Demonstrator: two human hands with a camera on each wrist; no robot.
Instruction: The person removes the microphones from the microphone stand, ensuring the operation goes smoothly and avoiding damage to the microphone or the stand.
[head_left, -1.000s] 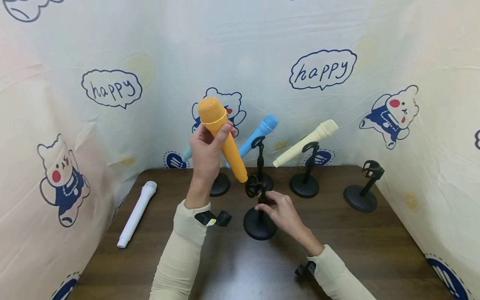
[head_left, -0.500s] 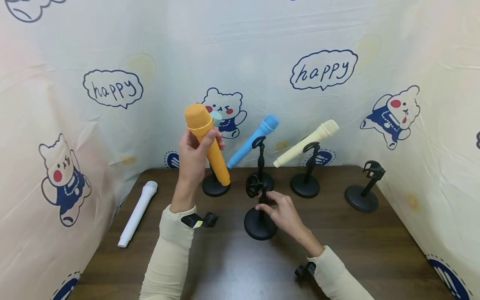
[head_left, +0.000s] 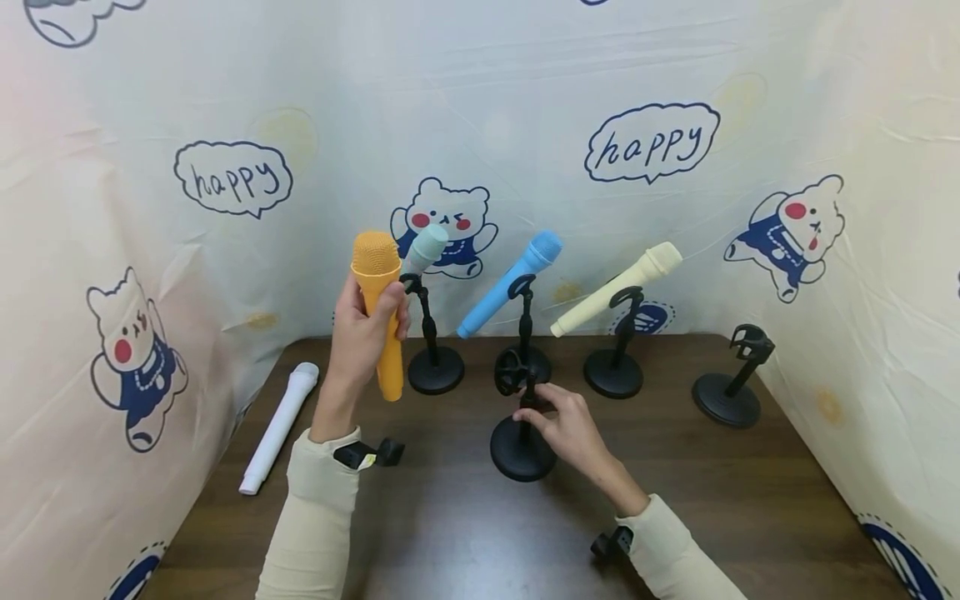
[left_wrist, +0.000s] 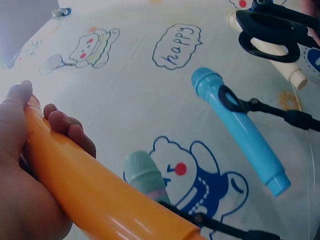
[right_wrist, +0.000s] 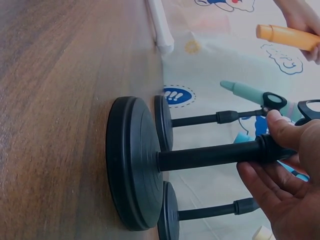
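My left hand [head_left: 360,333] grips an orange microphone [head_left: 390,350] around its body, head up, in the air left of centre. My right hand [head_left: 566,425] pinches the upper pole of a black microphone stand [head_left: 522,450], whose round base rests on the table. That stand's clip [head_left: 510,372] holds nothing. In the right wrist view, thumb and fingers [right_wrist: 285,130] close around the stand's collar. Behind my left hand, a mint microphone [head_left: 427,248] sits in another stand; its lower part is hidden in the head view.
A blue microphone [head_left: 510,283] and a cream one [head_left: 618,287] lean in stands along the back. At the right, a further stand [head_left: 727,398] has a bare clip. A white microphone [head_left: 279,429] lies on the table's [head_left: 450,533] left side, near the printed cloth wall.
My left hand has moved left and lower with the orange microphone, which now stands more upright. The mint microphone and its stand have come into view. My right hand stays on the stand.
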